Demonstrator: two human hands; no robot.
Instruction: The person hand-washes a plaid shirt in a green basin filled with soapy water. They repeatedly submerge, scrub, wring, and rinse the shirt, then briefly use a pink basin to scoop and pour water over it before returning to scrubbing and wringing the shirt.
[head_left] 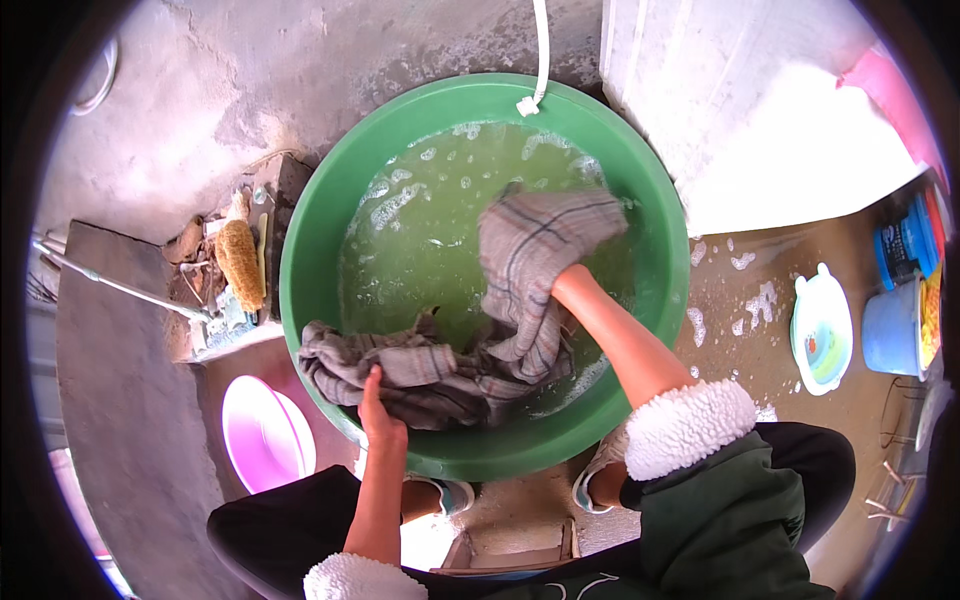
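Noted a grey-brown checked cloth [515,335] in a large round green tub [662,270], bunched along the near side and lifted at the right above cloudy greenish water [420,270] with scattered foam. Found left hand [378,412] at the near-left rim, curled closed around the bunched end of the cloth, thumb on top, other fingers hidden by folds. Found right hand [568,283] pushed into the lifted part, covered except close to the wrist, over the right half of the tub; cannot tell how far open, nor whether gripping from within. Recorded motion blur along the lifted part.

Observed a white hose [543,50] hanging down at the far rim, end over the tub. To the left, noted a pink basin [262,435] just beside the tub and a yellow-brown loofah-like piece [238,262] on a low ledge. To the right, noted foam splashes on wet floor [735,275], a pale turquoise basin [822,325] and, farther out, a blue bucket [890,330]. Below the near rim, noted two shoes [457,497].
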